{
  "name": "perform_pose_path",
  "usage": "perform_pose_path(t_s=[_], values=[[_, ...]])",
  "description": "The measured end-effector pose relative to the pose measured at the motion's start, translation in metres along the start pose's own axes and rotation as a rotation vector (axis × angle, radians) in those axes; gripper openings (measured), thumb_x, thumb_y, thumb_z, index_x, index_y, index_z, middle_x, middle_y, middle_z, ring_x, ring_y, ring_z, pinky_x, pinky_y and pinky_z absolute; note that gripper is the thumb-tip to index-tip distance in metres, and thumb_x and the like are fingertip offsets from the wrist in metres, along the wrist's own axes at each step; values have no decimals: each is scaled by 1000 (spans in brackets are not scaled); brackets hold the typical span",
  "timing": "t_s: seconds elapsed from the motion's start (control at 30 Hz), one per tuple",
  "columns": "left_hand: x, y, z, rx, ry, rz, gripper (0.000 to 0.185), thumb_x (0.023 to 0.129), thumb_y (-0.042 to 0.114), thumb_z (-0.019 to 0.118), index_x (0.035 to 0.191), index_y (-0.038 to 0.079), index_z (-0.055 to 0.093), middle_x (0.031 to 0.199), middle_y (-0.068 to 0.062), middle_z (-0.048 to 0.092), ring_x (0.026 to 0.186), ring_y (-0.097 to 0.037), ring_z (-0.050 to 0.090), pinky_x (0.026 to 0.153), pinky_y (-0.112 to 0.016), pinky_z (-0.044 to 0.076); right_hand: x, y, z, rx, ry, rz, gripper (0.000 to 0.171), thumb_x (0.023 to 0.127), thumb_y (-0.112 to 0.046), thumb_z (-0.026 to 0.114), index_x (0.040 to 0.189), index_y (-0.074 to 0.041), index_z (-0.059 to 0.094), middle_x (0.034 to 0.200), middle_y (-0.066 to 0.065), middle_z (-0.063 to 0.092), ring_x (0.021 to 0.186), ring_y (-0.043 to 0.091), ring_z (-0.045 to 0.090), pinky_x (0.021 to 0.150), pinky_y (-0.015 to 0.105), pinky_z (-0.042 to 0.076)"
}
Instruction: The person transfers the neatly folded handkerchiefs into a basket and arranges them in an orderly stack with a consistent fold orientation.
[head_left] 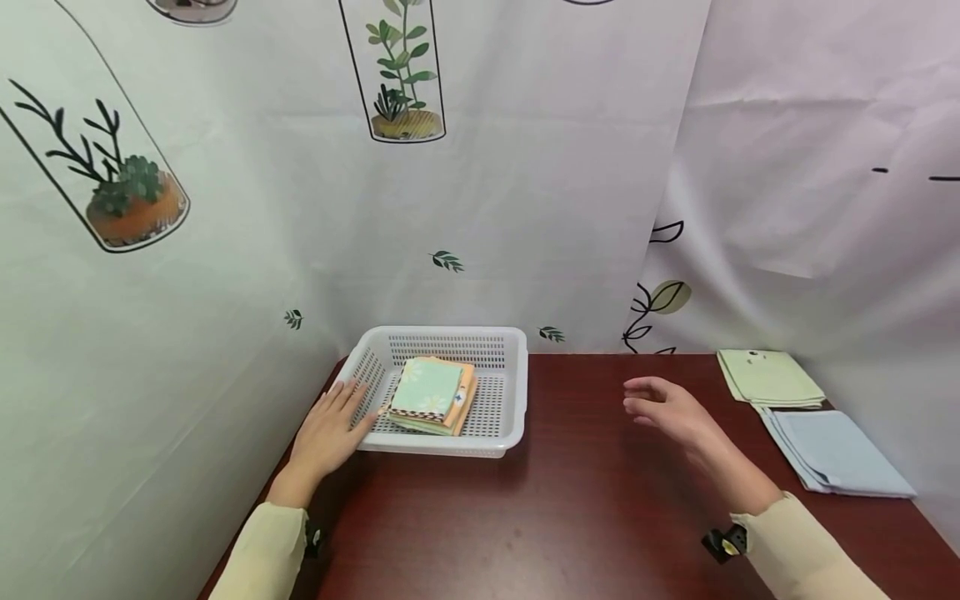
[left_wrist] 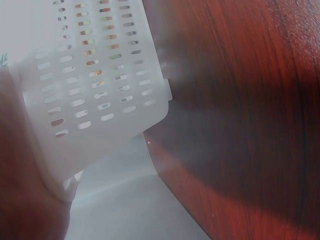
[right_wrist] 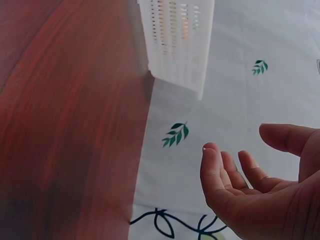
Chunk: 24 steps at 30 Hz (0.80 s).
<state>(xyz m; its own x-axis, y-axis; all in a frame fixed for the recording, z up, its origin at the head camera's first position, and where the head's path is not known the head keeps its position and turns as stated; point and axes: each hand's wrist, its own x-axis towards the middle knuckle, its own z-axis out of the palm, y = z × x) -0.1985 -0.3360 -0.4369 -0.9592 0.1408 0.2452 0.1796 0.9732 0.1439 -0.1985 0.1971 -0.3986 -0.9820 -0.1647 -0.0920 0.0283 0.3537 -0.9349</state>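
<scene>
A white perforated basket (head_left: 502, 350) stands at the back left of the dark red table (head_left: 570, 500). Inside it lies a stack of folded cloths (head_left: 431, 393), a pale green one on top. My left hand (head_left: 333, 421) rests flat against the basket's left front wall, fingers straight. The basket's slotted wall (left_wrist: 95, 90) fills the left wrist view. My right hand (head_left: 660, 404) hovers open above the table, right of the basket, holding nothing; its relaxed fingers (right_wrist: 235, 172) show in the right wrist view, with the basket (right_wrist: 177, 40) beyond.
Two folded cloths lie at the right edge of the table: a light green one (head_left: 768, 379) further back and a light blue one (head_left: 836, 454) nearer. Printed white curtains (head_left: 487, 183) close the table in at the back and both sides.
</scene>
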Motion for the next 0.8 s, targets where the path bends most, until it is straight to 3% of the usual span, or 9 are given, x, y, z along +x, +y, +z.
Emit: perform_pose_path(t_s=[0.27, 0.6, 0.8], values=[[0, 1, -1, 20, -12, -3, 67, 104, 46, 49, 154, 2, 41, 159, -23, 37, 150, -44, 25, 121, -61, 19, -6, 11, -9, 19, 13, -10, 49, 99, -14, 64, 139, 10, 48, 134, 30, 56, 115, 35, 64, 95, 42, 57], [0, 0, 0, 6, -4, 1, 66, 104, 44, 51, 153, 2, 41, 159, -23, 37, 150, -44, 25, 121, -61, 19, -13, 22, -20, 28, 38, -3, 52, 99, -15, 65, 139, 12, 47, 135, 32, 55, 112, 31, 66, 93, 40, 58], [1, -1, 1, -3, 8, 5, 66, 103, 44, 52, 153, 1, 43, 158, -24, 38, 150, -45, 26, 121, -61, 19, -16, 29, -27, 26, 39, 14, 51, 101, -15, 63, 140, 13, 46, 132, 31, 56, 101, 12, 67, 92, 39, 58]])
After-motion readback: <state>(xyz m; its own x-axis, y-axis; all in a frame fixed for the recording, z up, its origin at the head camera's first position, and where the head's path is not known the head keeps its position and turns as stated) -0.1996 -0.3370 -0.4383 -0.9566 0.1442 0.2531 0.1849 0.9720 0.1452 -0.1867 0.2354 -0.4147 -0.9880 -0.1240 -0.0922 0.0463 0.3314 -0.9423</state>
